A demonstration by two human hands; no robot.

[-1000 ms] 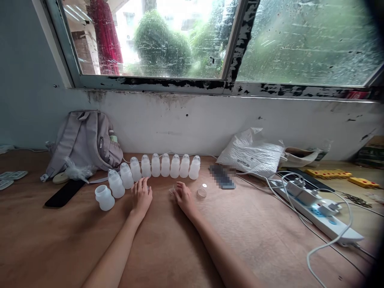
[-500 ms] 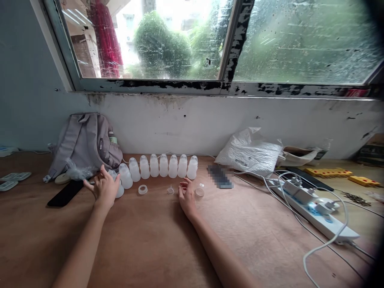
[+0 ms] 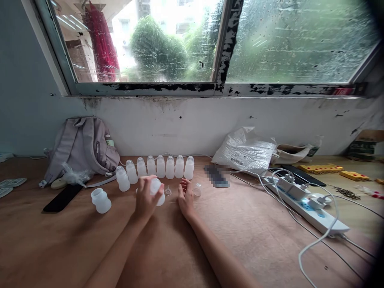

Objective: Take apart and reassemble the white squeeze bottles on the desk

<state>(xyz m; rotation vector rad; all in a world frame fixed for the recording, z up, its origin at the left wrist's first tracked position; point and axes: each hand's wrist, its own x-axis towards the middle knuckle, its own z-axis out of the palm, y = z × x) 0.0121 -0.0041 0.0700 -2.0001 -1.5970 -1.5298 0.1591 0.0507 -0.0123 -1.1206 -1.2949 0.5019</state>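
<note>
Head view: left hand [image 3: 146,199] clasps a translucent white bottle [image 3: 157,191], which sticks out of the grip toward 1 o'clock. Right hand [image 3: 186,198] lies loose on the table [image 3: 168,248], grasping nothing, with a small clear funnel [image 3: 168,191] at its 10 o'clock. Whether the bottle holds anything, I cannot tell.

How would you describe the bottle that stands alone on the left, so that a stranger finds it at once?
Start at the grey backpack leaning on the wall at the left of the wooden table. In front of it, near a black phone, stands one white bottle. Unlike the bottles in the row by the wall, it stands apart with an open top.
</note>
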